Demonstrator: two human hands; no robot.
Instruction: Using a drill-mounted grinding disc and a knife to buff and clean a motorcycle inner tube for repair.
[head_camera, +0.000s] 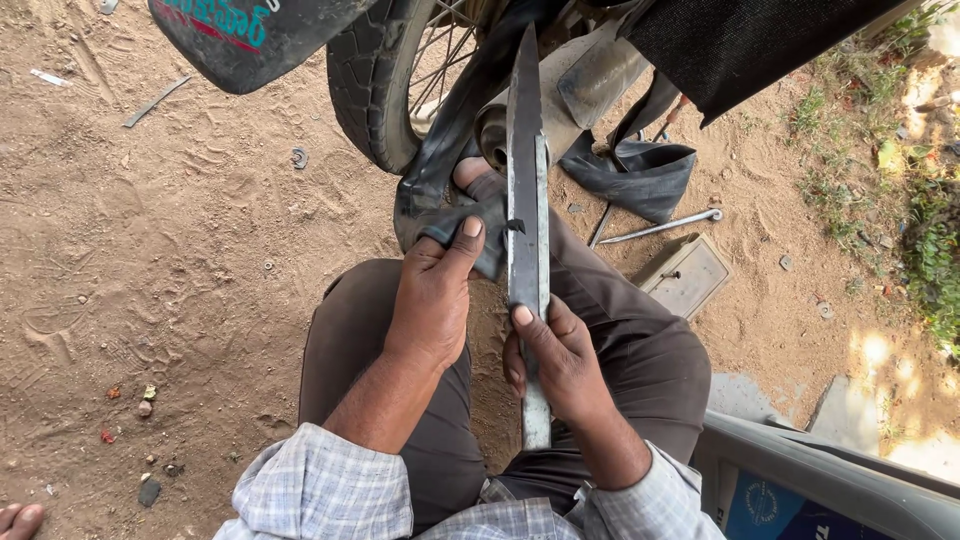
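Sandy, footprint-marked ground (170, 250) forms the background beneath a seated person in dark brown trousers and a checked shirt. Right hand (560, 365): fingers wrapped tightly around the lower part of a long, flat, grey metal blade with a pointed tip (527, 190), thumb pressed against its face; the blade stands nearly upright between the knees, its point rising in front of the wheel. Left hand (435, 295): fingers and thumb pinched shut on a fold of black rubber inner tube (455, 215), held just beside the blade's left edge and touching it. The tube runs up from the grip and passes in front of the black treaded motorcycle tyre (370, 90), hiding part of the spoked rim. A sandalled foot (478, 178) shows just behind the tube, partly covered by it. Right of the blade, a second loose piece of black rubber (640, 170) lies on the ground, with a thin steel rod (660, 228) and a shallow rectangular metal tray (688, 275) near it. A dark mudguard with painted lettering (240, 35) overhangs the upper left. Small metal washers (298, 157) and pebbles lie scattered on the sand, well apart from the hands. Green weeds (925, 230) border the right edge; bare toes (20, 518) of another person enter at the lower left corner.
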